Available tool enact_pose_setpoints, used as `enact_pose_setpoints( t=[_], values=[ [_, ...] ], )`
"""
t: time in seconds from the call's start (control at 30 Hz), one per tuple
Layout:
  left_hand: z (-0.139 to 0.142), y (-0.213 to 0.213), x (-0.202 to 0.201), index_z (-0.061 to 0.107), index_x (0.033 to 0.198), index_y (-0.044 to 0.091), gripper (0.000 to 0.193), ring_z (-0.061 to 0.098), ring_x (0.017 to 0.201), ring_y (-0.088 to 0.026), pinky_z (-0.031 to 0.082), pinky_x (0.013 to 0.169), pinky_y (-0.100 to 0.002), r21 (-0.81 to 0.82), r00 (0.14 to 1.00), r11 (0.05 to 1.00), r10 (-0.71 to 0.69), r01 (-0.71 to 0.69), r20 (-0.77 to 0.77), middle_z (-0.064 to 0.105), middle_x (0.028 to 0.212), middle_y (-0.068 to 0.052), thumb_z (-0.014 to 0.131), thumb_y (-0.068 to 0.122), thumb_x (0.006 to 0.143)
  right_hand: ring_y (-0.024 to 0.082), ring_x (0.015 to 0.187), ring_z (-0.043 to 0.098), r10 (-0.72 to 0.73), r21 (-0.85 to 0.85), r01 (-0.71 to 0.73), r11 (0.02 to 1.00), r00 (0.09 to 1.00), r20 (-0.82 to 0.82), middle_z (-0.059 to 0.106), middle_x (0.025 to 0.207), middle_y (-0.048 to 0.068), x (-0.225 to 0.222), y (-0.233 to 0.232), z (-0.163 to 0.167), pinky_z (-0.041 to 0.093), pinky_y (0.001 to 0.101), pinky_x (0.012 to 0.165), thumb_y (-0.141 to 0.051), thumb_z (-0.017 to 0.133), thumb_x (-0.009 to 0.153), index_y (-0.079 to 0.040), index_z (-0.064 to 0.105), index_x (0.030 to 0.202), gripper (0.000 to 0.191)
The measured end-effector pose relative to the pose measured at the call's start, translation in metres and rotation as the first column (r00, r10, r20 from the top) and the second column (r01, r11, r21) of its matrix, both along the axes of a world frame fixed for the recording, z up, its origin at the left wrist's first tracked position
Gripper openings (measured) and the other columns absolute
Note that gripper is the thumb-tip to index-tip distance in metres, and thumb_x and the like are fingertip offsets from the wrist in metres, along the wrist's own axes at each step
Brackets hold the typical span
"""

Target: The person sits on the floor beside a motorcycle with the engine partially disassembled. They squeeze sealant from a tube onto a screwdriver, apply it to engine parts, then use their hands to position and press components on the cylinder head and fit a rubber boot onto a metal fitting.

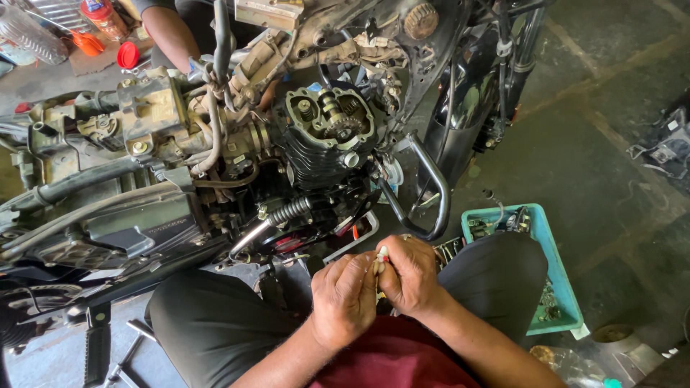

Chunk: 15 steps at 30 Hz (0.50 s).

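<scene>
Your left hand (345, 298) and right hand (411, 276) meet at lower centre of the frame, above your lap. Both are closed, fingertips pinching a small white tube-shaped part with a red tip (382, 257) between them; what the part is cannot be told at this size. The hands touch each other around it.

Directly above the hands stands a stripped black motorcycle engine with its top cover off (327, 133), the exposed timing sprocket (338, 123) visible at frame centre. A curved black steel crash guard (431, 194) runs just above your right hand.

At lower right, beside your right knee, sits a teal rectangular plastic tray of small metal parts (557, 269) on the concrete floor (604, 144).

At upper left, another person's bare arm (171, 36) reaches toward the frame, near a red round cap (128, 54).
</scene>
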<state>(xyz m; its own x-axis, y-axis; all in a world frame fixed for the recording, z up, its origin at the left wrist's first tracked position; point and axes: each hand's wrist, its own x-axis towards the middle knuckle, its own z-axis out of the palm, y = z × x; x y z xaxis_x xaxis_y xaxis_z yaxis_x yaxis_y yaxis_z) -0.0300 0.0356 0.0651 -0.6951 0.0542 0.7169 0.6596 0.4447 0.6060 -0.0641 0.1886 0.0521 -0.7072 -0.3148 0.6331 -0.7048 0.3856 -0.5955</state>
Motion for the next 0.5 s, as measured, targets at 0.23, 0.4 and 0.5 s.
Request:
enact_pose_setpoints(
  t=[0.23,0.4,0.5],
  values=[
    [-0.012,-0.003,0.008,0.067,0.100,-0.003,0.015,0.065,0.062,-0.031,0.052,0.055,-0.038,-0.020,0.995,1.000,0.004,-0.002,0.097,0.065,0.079,-0.013,0.069,-0.006,0.086,0.031,0.058,0.057,0.014,-0.068,-0.012,0.998,0.999,0.034,0.053,0.067,0.011,0.007,0.003,-0.030,0.044,0.0415,0.058,-0.028,0.050,0.103,-0.003,0.055,0.084,0.032],
    [-0.031,0.003,-0.005,0.065,0.089,0.002,0.004,0.068,0.071,-0.039,0.055,0.061,-0.043,0.006,0.960,0.996,0.083,-0.087,0.268,0.069,0.082,-0.018,0.068,-0.001,0.087,0.021,0.064,0.053,0.047,-0.139,-0.005,0.990,0.952,0.302,0.054,0.072,0.010,0.003,0.000,-0.072,0.046,0.0365,0.058,-0.033,0.050,0.106,-0.003,0.058,0.092,0.035],
    [-0.045,0.006,-0.028,0.069,0.085,0.002,0.001,0.069,0.071,-0.041,0.054,0.062,-0.047,-0.042,0.936,0.992,0.129,-0.122,0.327,0.070,0.078,-0.020,0.069,0.003,0.085,0.009,0.069,0.058,0.088,-0.261,0.078,0.962,0.819,0.567,0.061,0.077,0.005,-0.012,-0.003,-0.085,0.052,0.0292,0.060,-0.026,0.054,0.103,-0.002,0.063,0.100,0.026]
  ],
)
